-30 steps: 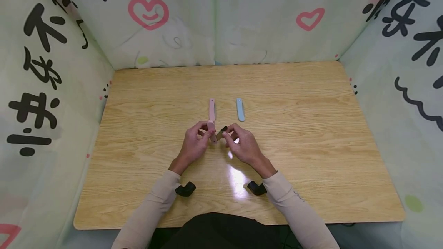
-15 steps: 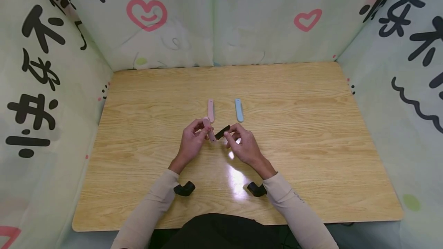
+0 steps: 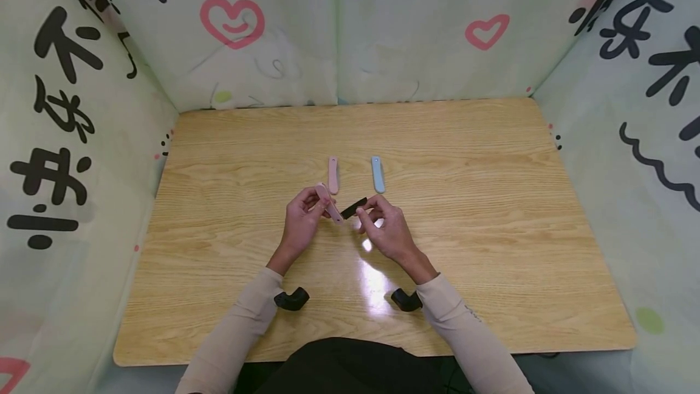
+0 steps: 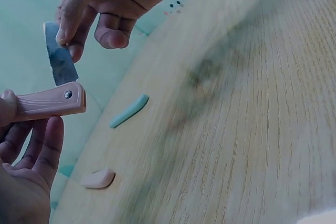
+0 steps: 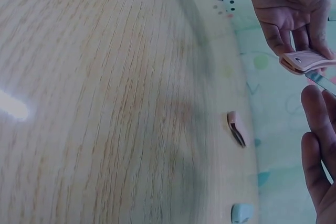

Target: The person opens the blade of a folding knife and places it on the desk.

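Observation:
In the head view my left hand [image 3: 302, 216] grips the pink handle of a folding knife [image 3: 329, 202], held above the table. The blade [image 3: 355, 208] stands out at an angle from the handle's near end, and my right hand [image 3: 387, 228] pinches it between thumb and fingers. A metal rivet shows at the pivot end of the pink handle [image 4: 50, 100] in the left wrist view, with the blade [image 4: 59, 56] rising from it. A second pink folding knife [image 3: 333, 175], folded, lies on the table just beyond my left hand. Right of it lies a blue one [image 3: 378, 175].
The wooden table [image 3: 481, 199] has fabric walls [image 3: 295, 47] at its back and sides. Black wrist mounts [image 3: 291, 299] sit by both sleeves. A bright light reflection [image 3: 374, 287] lies on the table between the forearms.
The held handle's far end has tilted to the left and the blade has swung to the right, so the angle between them is wider. The knives on the table have not moved.

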{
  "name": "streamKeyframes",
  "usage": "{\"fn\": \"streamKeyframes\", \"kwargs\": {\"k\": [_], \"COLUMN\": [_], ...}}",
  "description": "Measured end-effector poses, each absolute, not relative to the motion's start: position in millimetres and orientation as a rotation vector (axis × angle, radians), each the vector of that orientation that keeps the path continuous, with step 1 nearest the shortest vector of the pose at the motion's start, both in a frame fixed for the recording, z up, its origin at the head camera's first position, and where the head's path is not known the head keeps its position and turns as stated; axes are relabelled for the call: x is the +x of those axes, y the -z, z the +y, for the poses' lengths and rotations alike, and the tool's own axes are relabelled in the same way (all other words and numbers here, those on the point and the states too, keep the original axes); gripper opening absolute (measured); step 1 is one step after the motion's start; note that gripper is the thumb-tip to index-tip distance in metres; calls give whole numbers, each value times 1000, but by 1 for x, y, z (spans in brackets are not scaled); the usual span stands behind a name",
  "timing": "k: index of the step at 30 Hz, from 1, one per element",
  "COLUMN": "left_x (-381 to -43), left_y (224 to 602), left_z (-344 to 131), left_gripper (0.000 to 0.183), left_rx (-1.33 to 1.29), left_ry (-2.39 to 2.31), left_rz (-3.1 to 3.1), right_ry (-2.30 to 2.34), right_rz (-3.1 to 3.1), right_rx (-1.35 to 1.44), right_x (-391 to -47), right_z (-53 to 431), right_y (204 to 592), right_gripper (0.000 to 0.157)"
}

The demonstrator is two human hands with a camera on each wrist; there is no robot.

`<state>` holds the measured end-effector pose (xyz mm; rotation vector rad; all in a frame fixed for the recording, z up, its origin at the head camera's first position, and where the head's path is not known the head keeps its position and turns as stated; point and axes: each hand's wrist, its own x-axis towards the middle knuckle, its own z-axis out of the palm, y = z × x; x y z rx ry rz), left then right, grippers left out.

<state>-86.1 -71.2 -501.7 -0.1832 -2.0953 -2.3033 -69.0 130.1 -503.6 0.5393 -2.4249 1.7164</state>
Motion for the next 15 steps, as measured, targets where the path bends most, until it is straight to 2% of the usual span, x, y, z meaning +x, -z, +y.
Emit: {"fn": "streamKeyframes", "kwargs": {"k": [10,15], "left_x": [-85,-84], "left_y": [505,506], "left_z": [-69,-66], "left_gripper": [19,19], "left_rx": [-97,-50], "left_ry": [2420,2492], "left_rz": [-1968,-1879], "right_ry": [-1674,-1691], "right_rz": [-2378,-2341], "right_rx": [552,543], "right_x": [-59,-59], "right_z": [125,126], "right_y": [468,469], "right_gripper": [10,10]}}
